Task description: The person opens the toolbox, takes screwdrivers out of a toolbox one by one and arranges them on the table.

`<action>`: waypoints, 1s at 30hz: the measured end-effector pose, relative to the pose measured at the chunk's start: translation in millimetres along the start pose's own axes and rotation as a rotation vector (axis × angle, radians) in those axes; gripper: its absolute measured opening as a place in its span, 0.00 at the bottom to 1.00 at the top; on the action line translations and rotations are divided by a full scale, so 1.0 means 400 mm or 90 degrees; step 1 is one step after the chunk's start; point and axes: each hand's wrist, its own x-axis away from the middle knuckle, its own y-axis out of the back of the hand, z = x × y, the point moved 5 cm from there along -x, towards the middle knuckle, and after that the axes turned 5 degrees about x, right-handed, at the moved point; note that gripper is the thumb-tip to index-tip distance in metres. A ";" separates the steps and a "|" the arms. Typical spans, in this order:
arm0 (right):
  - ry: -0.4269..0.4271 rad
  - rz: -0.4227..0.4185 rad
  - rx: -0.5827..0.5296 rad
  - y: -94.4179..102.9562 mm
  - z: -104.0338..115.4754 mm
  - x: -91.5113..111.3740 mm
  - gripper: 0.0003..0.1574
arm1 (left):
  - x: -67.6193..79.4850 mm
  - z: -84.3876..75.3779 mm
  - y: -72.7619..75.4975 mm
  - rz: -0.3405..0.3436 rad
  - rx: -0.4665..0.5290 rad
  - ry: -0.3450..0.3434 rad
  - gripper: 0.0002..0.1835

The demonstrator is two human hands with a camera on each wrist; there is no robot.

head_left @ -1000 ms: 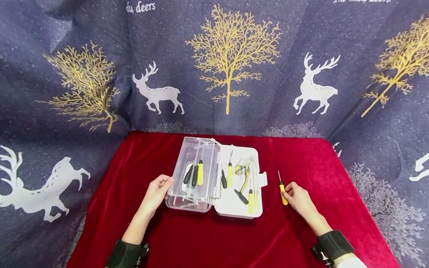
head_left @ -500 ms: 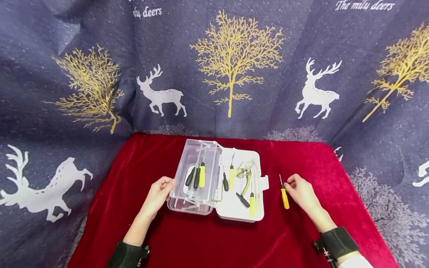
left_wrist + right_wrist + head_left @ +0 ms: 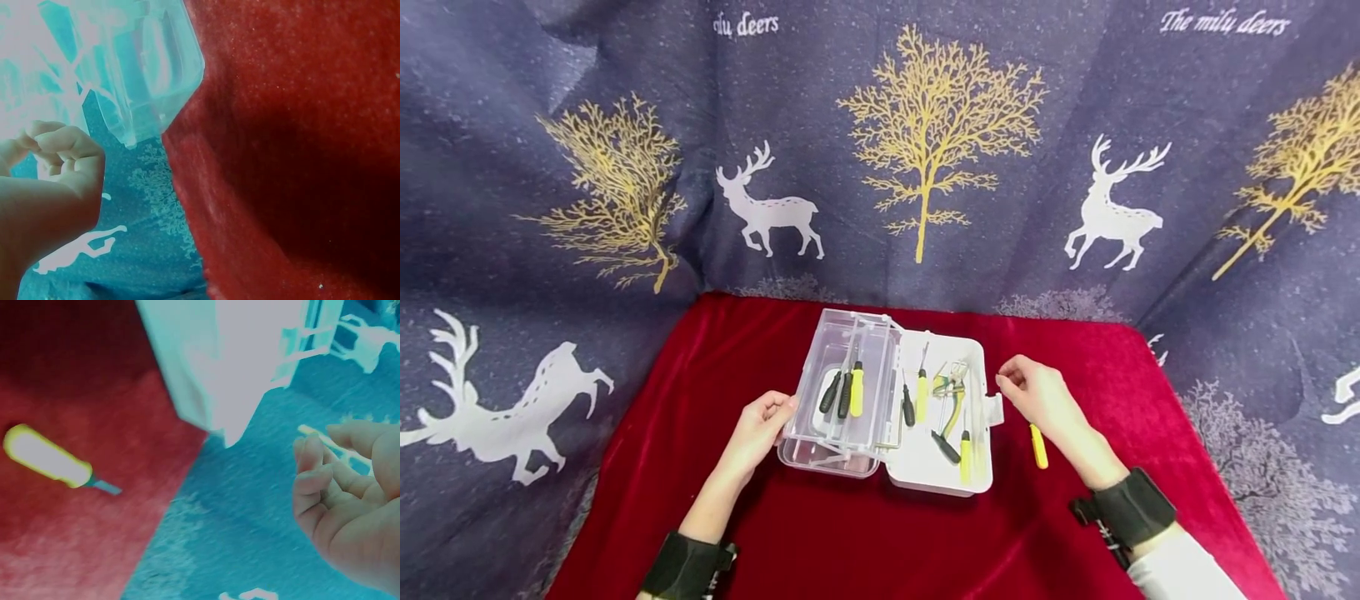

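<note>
An opened toolbox (image 3: 917, 462) stands mid-table, its white half on the right and its clear half on the left. My left hand (image 3: 763, 427) pinches the front left corner of the raised clear tray (image 3: 808, 417). Several screwdrivers and a pair of pliers (image 3: 957, 400) lie in the white half. More screwdrivers with black and yellow handles show through the clear plastic. My right hand (image 3: 1041, 398), fingers loosely bent and holding nothing, hovers beside the white latch (image 3: 993, 410). A yellow-handled screwdriver (image 3: 50, 457) lies on the cloth below it, its front part hidden by the hand in the head view.
Red velvet cloth (image 3: 820, 542) covers the table. A dark blue curtain (image 3: 865, 275) printed with deer and trees hangs behind it and along both sides.
My right hand has let go of the screwdriver on the cloth and moved left and away from me, toward the toolbox latch. My left hand keeps its hold on the tray.
</note>
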 end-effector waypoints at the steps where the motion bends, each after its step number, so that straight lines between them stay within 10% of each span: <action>1: 0.011 0.000 -0.004 -0.002 0.016 -0.006 0.04 | 0.001 0.001 0.001 0.000 0.000 0.002 0.16; 30: 0.219 0.092 0.005 -0.092 0.430 -0.157 0.05 | -0.005 0.006 0.000 -0.014 0.001 0.007 0.13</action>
